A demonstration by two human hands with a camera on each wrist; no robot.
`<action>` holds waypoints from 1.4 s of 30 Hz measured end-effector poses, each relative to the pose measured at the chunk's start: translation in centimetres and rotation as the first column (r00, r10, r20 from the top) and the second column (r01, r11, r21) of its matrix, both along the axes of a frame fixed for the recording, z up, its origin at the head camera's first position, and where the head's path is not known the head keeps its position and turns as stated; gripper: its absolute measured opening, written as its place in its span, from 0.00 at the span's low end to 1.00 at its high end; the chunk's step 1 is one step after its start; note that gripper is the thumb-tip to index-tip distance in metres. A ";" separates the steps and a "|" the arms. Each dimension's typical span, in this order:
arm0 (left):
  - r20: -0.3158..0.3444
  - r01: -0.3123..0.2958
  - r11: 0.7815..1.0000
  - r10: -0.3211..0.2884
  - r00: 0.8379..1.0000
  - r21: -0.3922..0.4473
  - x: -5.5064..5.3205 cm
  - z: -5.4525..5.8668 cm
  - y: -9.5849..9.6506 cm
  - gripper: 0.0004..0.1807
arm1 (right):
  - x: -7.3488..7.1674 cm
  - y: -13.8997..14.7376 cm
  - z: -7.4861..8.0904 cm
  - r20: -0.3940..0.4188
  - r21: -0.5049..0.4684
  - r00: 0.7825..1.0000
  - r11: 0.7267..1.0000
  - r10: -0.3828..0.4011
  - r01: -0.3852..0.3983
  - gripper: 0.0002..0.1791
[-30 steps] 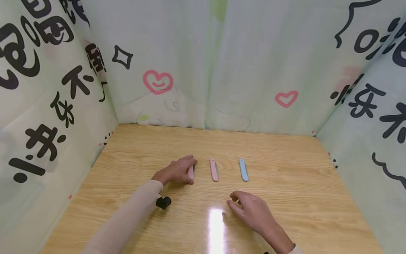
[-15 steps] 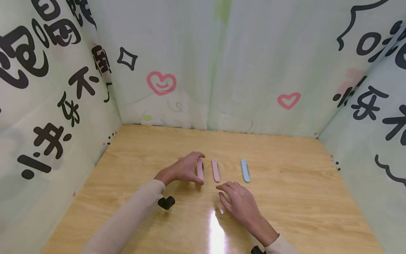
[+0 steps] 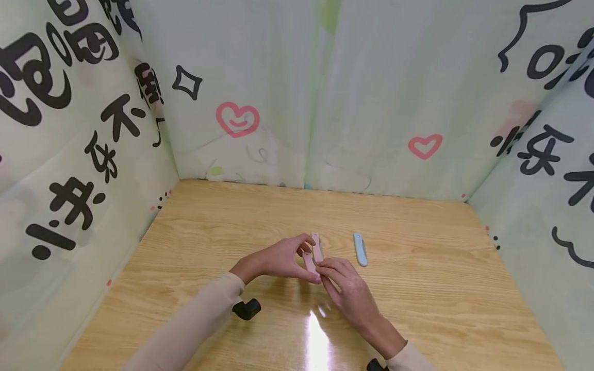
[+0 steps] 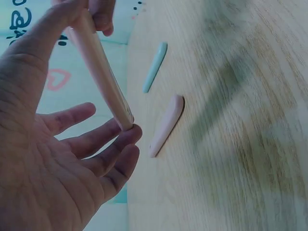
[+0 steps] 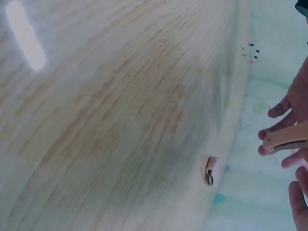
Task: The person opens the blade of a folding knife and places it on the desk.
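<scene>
Left hand (image 3: 281, 257) pinches pink tool (image 4: 102, 74); right hand (image 3: 349, 292) at its end, grip unclear; 2nd pink tool (image 3: 317, 246), blue tool (image 3: 360, 250) nearby.

Pale heart-printed curtain (image 3: 380, 87) behind wooden table (image 3: 441, 288).

Held tool (image 4: 98, 62), second tool (image 3: 317, 247) pink; third tool (image 3: 360, 250) light blue; worktop (image 3: 427, 278) tan woodgrain; curtain (image 3: 371, 77) whitish-green, pink hearts (image 3: 423, 157), black characters (image 3: 51, 236).

head looks down; nearer wrist views share the held piece (image 4: 100, 74)
</scene>
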State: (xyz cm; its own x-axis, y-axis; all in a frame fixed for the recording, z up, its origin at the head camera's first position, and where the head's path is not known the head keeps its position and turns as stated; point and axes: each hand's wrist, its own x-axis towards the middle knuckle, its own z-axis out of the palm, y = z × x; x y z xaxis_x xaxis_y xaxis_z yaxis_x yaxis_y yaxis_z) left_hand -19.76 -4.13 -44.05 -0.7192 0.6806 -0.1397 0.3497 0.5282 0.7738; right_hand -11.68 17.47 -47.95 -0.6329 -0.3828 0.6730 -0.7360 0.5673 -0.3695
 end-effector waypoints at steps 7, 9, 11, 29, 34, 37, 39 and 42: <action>0.074 -0.005 0.999 0.002 0.997 0.038 0.3 -0.3 -0.1 0.39 | -0.1 0.4 0.3 -0.012 -0.048 0.999 0.998 0.043 -0.044 0.15; 0.091 -0.005 0.999 0.000 0.996 0.046 0.4 -0.3 0.0 0.38 | -0.1 0.4 0.2 -0.017 -0.057 0.999 0.997 0.042 -0.043 0.07; 0.110 0.006 0.998 -0.013 0.994 0.066 0.5 -0.3 0.2 0.35 | -0.2 0.4 0.3 -0.025 -0.064 0.999 0.997 0.035 -0.036 0.05; 0.347 0.135 0.937 -0.250 0.904 0.323 0.9 -0.2 0.1 0.30 | 0.4 0.8 0.9 0.066 -0.135 0.997 0.990 0.036 -0.027 0.08; 0.403 0.105 0.928 -0.255 0.879 0.358 0.9 -0.3 0.1 0.33 | 0.5 1.0 0.8 0.082 -0.156 0.996 0.987 0.039 -0.026 0.06; 0.438 0.091 0.915 -0.274 0.856 0.394 0.9 -0.4 0.2 0.34 | 0.5 1.1 0.8 0.100 -0.181 0.994 0.983 0.035 -0.016 0.05; 0.462 0.084 0.898 -0.300 0.835 0.432 0.9 -0.4 0.1 0.34 | 0.5 1.2 0.8 0.105 -0.199 0.994 0.980 0.027 -0.005 0.05; 0.485 0.073 0.867 -0.344 0.804 0.494 0.9 -0.5 -0.1 0.34 | 0.6 1.4 0.9 0.114 -0.223 0.993 0.975 0.018 0.008 0.06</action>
